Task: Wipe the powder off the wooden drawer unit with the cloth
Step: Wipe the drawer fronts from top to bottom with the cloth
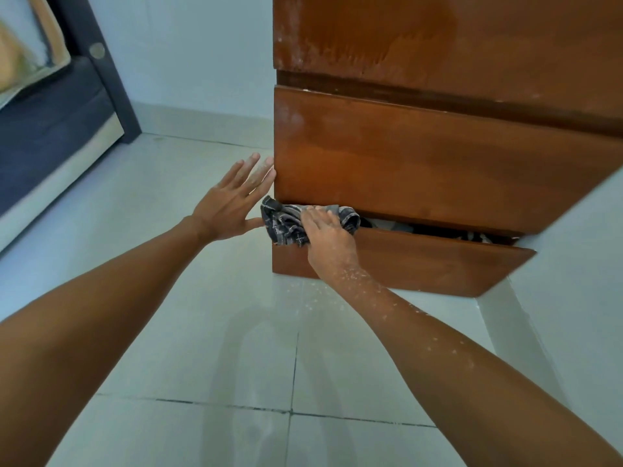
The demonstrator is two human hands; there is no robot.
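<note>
A brown wooden drawer unit (421, 163) stands against the pale wall at the right, with faint white powder smears on its upper fronts. Its bottom drawer (421, 264) is pulled slightly out, dark fabric showing inside. A dark grey patterned cloth (285, 224) lies bunched on the top left corner of that bottom drawer. My right hand (328, 235) grips the cloth there; white powder flecks speckle my right wrist and forearm. My left hand (232, 200) is spread flat with straight fingers, fingertips at the left edge of the middle drawer, holding nothing.
Pale floor tiles (202, 348) with dark grout lines spread below my arms, and white powder specks (313, 298) lie on them near the unit's base. A dark blue bed frame (50, 129) with bedding stands at the far left.
</note>
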